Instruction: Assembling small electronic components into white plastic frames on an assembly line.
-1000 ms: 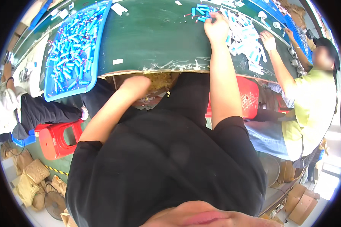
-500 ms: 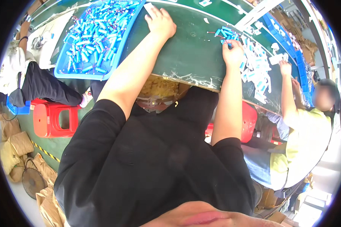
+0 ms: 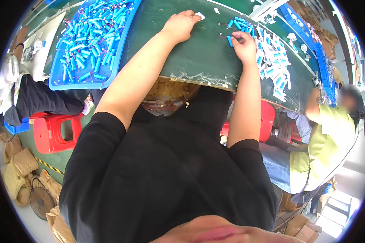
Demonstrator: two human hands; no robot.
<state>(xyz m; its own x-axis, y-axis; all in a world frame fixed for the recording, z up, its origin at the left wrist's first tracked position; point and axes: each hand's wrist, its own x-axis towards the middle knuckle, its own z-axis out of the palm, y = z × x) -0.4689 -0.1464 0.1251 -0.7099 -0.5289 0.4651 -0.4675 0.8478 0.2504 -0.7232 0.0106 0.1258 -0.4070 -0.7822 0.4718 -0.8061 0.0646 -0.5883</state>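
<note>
Over the green tabletop (image 3: 158, 52), my left hand (image 3: 180, 26) is closed on a small white piece (image 3: 200, 16) at its fingertips. To its right, my right hand (image 3: 245, 47) pinches a blue cylindrical battery (image 3: 230, 41) with thin red wires, tilted at its thumb and fingers. Just beyond this hand lies a small group of similar blue batteries (image 3: 240, 23). Beside it on the right spreads a pile of white pieces (image 3: 276, 60), several with blue batteries on or among them. A blue tray (image 3: 79, 86) heaped with wired batteries stands at the left.
A co-worker in a yellow shirt (image 3: 324, 141) sits at the right, near a long row of blue bins (image 3: 318, 52). Red stools (image 3: 48, 135) stand by the table. Another person's dark-trousered leg (image 3: 48, 95) shows at the left. Paper sacks (image 3: 26, 162) and a fan (image 3: 42, 200) are lower left.
My left hand has moved right, away from the tray, carrying the white piece. My right hand has shifted slightly left with the battery. The co-worker's arm has drawn back from the table.
</note>
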